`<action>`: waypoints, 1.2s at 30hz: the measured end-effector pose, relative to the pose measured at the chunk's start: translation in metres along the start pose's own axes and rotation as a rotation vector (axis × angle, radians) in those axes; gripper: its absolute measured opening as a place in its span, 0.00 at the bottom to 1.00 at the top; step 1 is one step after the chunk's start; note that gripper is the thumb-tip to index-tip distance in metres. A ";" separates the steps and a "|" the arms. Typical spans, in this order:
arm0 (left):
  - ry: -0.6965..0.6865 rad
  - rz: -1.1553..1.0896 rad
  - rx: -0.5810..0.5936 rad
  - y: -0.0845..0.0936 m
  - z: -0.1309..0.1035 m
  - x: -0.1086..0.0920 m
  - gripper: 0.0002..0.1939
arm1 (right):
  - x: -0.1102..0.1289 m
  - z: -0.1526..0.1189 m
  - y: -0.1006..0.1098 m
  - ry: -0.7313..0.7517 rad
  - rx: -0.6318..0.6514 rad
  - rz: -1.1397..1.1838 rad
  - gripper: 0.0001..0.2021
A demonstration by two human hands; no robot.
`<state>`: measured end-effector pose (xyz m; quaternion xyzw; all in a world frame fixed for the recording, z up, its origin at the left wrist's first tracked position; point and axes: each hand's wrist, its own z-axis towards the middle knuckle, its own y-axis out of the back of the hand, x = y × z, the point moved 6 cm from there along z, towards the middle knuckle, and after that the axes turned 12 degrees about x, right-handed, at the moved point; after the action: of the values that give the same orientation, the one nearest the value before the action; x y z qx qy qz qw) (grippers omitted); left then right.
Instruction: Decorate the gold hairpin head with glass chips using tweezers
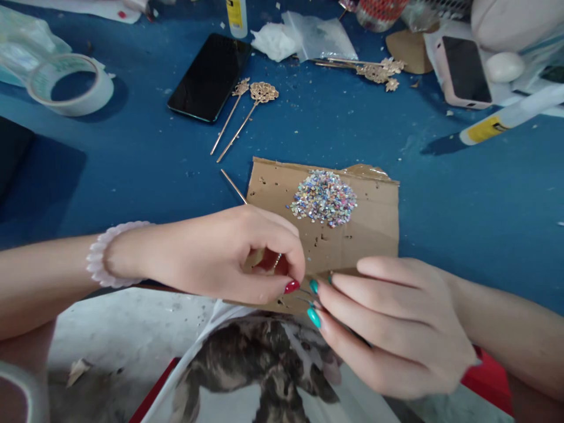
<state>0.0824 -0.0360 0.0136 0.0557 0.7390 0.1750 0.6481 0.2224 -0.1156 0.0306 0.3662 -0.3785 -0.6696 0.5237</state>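
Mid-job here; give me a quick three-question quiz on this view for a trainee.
1. Which lies beneath the pile of coloured chips: A) cardboard, B) cloth, C) glass?
2. True or false: the beaded bracelet is on the right wrist.
3. How many ornate-headed gold-coloured sticks lie right beside the black phone?

Key: 1. A. 2. False; the beaded bracelet circles the wrist of the left hand. 3. Two.

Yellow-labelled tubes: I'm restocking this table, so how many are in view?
2: one yellow-labelled tube at the top edge, beside the black phone; the other tube at the right, below the pale-cased phone. More might be hidden among the clutter.
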 end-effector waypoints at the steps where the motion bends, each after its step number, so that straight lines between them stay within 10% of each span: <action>1: -0.003 -0.001 -0.001 0.000 0.000 0.000 0.08 | 0.000 0.000 0.000 0.003 0.000 -0.002 0.10; 36: 0.001 0.072 0.038 -0.001 0.001 -0.002 0.07 | 0.003 -0.003 0.003 -0.077 0.088 0.036 0.06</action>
<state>0.0838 -0.0372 0.0147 0.0942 0.7401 0.1842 0.6399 0.2261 -0.1191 0.0315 0.3561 -0.4340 -0.6562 0.5042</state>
